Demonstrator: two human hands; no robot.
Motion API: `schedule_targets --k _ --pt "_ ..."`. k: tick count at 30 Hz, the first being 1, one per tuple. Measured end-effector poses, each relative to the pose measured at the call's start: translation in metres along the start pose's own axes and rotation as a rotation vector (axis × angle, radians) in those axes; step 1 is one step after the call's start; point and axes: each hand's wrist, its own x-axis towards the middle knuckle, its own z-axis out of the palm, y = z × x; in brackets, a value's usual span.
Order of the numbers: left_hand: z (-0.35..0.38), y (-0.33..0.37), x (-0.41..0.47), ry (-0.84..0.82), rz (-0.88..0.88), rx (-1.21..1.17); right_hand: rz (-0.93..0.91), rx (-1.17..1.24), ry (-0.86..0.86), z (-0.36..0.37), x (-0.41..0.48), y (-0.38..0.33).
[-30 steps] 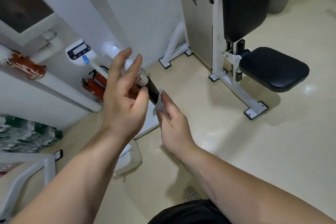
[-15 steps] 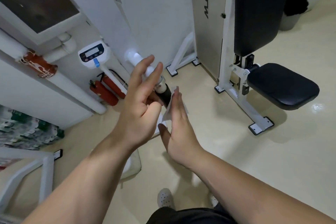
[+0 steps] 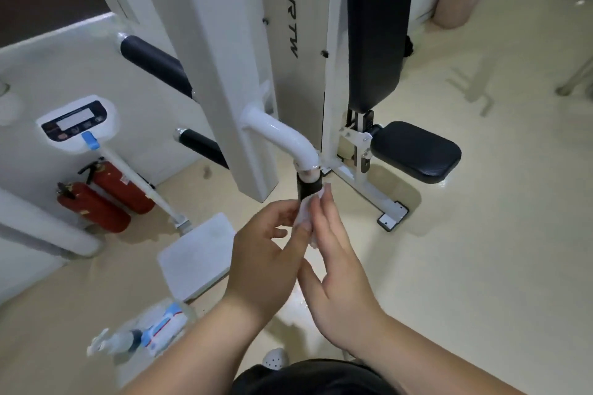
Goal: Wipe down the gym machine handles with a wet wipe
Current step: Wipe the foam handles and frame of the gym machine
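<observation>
My left hand [image 3: 266,253] curls round wet wipe [image 3: 305,213], my right hand [image 3: 340,269] flat on it, at black handle [image 3: 308,187], frame middle. My guess: other handles [image 3: 154,64], upper left, not done yet.

left grip [image 3: 266,253]: back of the hand toward the camera, fingers curled, thumb and fingertips pinching the wet wipe [image 3: 303,216].
left forearm [image 3: 192,346]: bare, rising from the lower left edge toward the centre.
right grip [image 3: 340,266]: seen edge-on, fingers straight and together, pointing up, laid against the right side of the wet wipe; thumb spread toward the left grip.
right forearm [image 3: 442,359]: bare, entering from the lower right.
Both grips: close together, palms facing.
</observation>
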Motion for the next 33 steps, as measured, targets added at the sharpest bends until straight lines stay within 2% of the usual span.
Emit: schedule_targets --k 3,5,7,9,15,20,30,33 --pt "-0.015 -0.006 0.008 -0.073 0.062 -0.002 0.047 -0.038 0.069 0.016 -0.009 -0.013" --pt "-0.024 -0.015 0.014 -0.097 0.078 0.011 0.074 -0.059 0.191 0.021 -0.011 -0.017" --pt "-0.032 -0.026 0.023 -0.078 0.127 0.043 0.095 -0.1 0.348 0.019 -0.006 -0.023" --pt "-0.035 -0.031 0.032 -0.03 0.145 0.038 0.127 -0.135 0.427 0.015 0.003 -0.033" --pt "-0.006 -0.01 0.052 0.001 0.072 -0.193 0.202 -0.075 0.357 0.022 0.012 -0.032" --pt "0.007 -0.009 0.055 -0.061 -0.126 -0.538 0.236 -0.002 0.419 0.022 0.015 -0.038" --pt "0.015 -0.004 0.061 -0.148 0.078 -0.575 0.266 0.035 0.451 0.007 0.034 -0.041" --pt "0.022 -0.025 0.067 -0.222 -0.001 -0.538 0.264 0.002 0.448 0.007 0.034 -0.039"
